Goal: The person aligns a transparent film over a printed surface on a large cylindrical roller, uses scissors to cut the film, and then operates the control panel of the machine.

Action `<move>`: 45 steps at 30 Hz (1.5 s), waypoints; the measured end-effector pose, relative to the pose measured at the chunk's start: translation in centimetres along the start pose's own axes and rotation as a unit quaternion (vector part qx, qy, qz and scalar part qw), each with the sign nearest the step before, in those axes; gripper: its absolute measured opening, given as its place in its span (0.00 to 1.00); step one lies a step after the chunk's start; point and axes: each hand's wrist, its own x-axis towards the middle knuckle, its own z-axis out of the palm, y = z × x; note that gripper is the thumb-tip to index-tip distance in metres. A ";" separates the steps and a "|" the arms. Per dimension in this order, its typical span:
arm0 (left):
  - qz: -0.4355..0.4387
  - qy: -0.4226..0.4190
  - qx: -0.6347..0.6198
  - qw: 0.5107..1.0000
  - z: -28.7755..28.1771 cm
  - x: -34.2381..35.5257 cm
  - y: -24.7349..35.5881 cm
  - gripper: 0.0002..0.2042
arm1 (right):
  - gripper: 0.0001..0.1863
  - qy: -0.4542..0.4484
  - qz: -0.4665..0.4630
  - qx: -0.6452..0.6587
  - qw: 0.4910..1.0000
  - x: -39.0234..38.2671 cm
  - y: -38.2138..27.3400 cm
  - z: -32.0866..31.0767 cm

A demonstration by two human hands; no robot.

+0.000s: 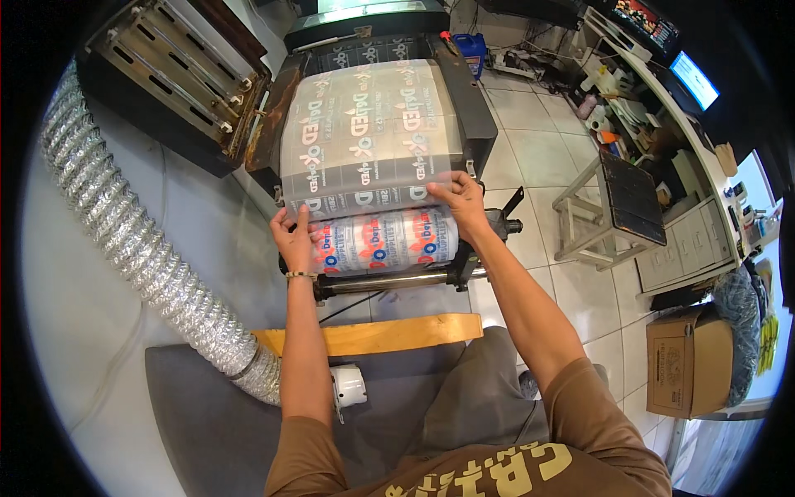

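A printed clear film with repeated pale lettering runs down over the flat bed of a black machine and curves over its near edge. Below the edge, the film winds onto a roll that shows red and blue print on white. My left hand pinches the film's left side, its thumb in front, where the sheet meets the roll. At the right side my right hand grips the film, thumb on top and fingers round the edge. A bracelet sits on my left wrist.
A silver flexible duct curves along the left, beside a raised lid. Under my arms lies a yellow-brown wooden strip and a white round fitting. To the right stand a stool, a cluttered desk and a cardboard box.
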 end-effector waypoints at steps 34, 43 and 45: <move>-0.106 -0.141 -0.081 0.981 -3.0 2.6 0.5 0.08 | 0.16 -0.019 -0.030 -0.054 0.998 -1.3 0.0 -0.5; -0.109 -0.162 -0.109 0.975 -3.1 2.4 0.3 0.07 | 0.13 0.002 -0.015 -0.038 0.999 -1.3 0.0 -0.2; -0.115 -0.165 -0.117 0.973 -3.2 2.3 0.3 0.06 | 0.13 0.001 -0.008 -0.033 0.999 -1.4 -0.1 0.0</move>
